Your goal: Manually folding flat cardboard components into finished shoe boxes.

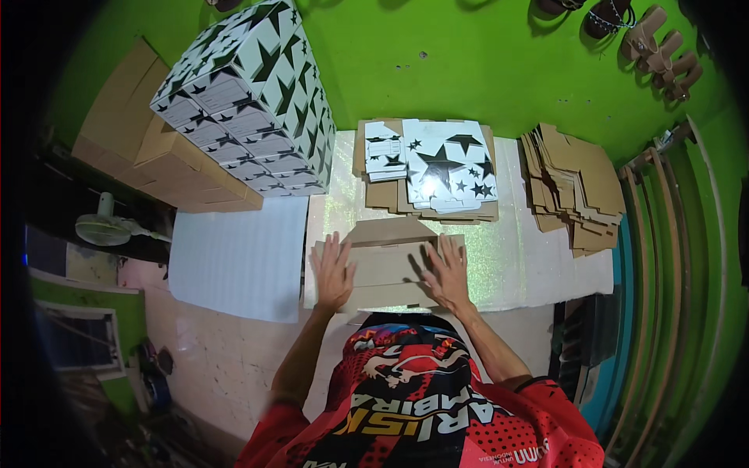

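Both hands, left hand and right hand, spread flat on cardboard blank

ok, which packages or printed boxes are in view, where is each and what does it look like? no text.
Flat brown cardboard blank: under both hands, left hand and right hand pressed flat on it.
Stack of made-up boxes: far left, white with black stars.
Flat printed sheets: centre back, white with black stars, on brown card.
Pile of brown cardboard blanks: far right, fanned.

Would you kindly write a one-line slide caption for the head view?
Both hands, left and right, press flat on a brown cardboard blank, star-printed boxes stacked beyond.
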### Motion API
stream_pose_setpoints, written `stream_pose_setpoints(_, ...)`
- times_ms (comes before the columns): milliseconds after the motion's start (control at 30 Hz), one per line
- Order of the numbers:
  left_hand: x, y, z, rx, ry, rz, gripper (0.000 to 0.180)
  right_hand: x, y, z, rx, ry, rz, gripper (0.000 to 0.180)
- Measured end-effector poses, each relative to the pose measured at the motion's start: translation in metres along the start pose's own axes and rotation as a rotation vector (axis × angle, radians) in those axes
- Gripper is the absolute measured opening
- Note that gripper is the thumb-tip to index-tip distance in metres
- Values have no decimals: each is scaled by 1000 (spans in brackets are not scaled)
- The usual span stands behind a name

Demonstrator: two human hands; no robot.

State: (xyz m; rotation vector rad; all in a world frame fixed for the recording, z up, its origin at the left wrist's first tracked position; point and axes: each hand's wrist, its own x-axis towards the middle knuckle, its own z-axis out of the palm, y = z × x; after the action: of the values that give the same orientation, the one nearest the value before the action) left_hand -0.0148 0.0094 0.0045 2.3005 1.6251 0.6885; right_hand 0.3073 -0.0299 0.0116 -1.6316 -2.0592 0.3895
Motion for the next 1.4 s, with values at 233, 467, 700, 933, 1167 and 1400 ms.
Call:
stream_pose_setpoints(233,-51,-32,-30,94,-96,103,58,-58,19,-12,-242,-96,-105,87)
stream_pose_setpoints(467,-54,-72,-39,-124,-363,140,86,-46,11,-10,-294,-291,-85,103)
stream_pose_setpoints(700,-57,-68,-30,-228,-320,43,110,-40,8,-10,-176,-169,-8,89)
stream_pose_setpoints(933,-49,-39,9,-238,5,-250,104,-18,-14,9,-8,147,218,90)
stream_pose_setpoints(1167,-44,-28,34,-112,163,-417,127,-20,-20,50,200,352,789,149)
stream_pose_setpoints(1400,-47,-25,43,-268,159,-644,140,-23,-15,56,439,355,688,136)
